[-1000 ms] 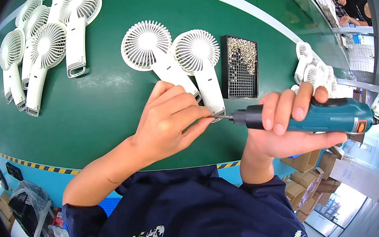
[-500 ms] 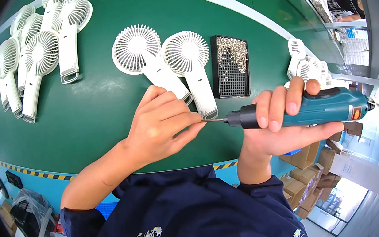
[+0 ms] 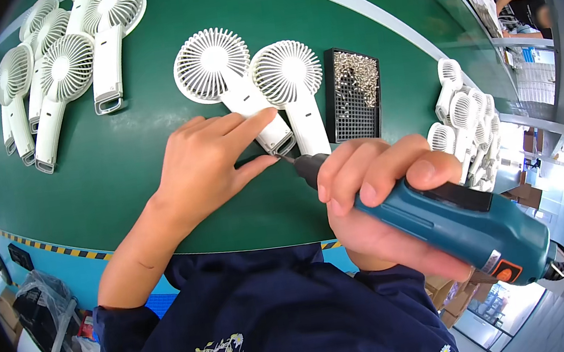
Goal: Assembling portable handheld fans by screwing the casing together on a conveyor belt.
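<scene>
Two white handheld fans lie side by side on the green worktable (image 3: 158, 198), handles pointing toward me. My left hand (image 3: 198, 154) grips the handle end of the left fan (image 3: 214, 61), its index finger across the handle and its thumb beside the end. In my right hand (image 3: 386, 191) is a teal and black electric screwdriver (image 3: 460, 221), held at a slant. Its bit meets the end of that fan's handle beside my left thumb; a screw there cannot be made out. The right fan (image 3: 287, 73) lies untouched, its handle end partly behind the screwdriver and right hand.
A black screw tray (image 3: 360, 124) holds many small silver screws in its far part. Several white fans (image 3: 68, 68) lie at the far left, and more fans (image 3: 468, 118) are heaped at the right. Another person (image 3: 525, 9) is at the far right, near stacked materials.
The screwdriver has swung from level to slanting, its tip moving left to the left fan's handle end. My left hand has left the bit's tip and now grips that handle.
</scene>
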